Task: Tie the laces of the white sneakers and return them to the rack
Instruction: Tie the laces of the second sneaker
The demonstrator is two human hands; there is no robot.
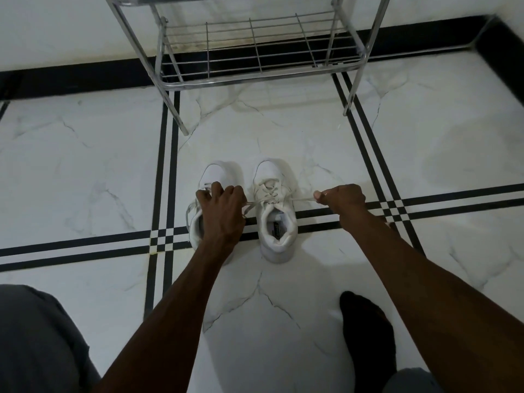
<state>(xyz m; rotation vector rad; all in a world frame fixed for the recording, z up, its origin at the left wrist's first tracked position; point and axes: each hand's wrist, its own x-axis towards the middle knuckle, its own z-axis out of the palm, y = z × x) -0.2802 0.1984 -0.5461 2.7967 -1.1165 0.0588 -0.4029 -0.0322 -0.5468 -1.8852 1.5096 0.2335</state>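
**Laces pulled taut over the right sneaker**

We saw the right sneaker [276,211] standing on the floor between the two hands, toe pointing away from the person toward the rack. Its lace [302,200] ran out sideways in both directions from the top eyelets and was drawn tight. The right hand [344,198] pinched one end of that lace between thumb and fingers, out to the right of the shoe and apart from it. The left hand [222,207] had its fingers curled and gripped the other end, which showed just beside the knuckles; we could not tell exactly how the fingers lay around it. That hand hung over the left sneaker [211,177], hiding most of its throat and opening, so only the toe and part of the side showed. A loose loop of lace lay along the outer side of this shoe, left of the left hand.

The two sneakers stood side by side, near each other but not touching.

Beyond both hands stood the metal shoe rack [255,61], its lowest wire shelf bare, set against the wall. Under everything lay a white marble floor [85,165] crossed by black stripes. Nearer the person than the right hand, a foot in a black sock [365,330] rested on the floor, and grey trouser legs showed at the bottom edge.
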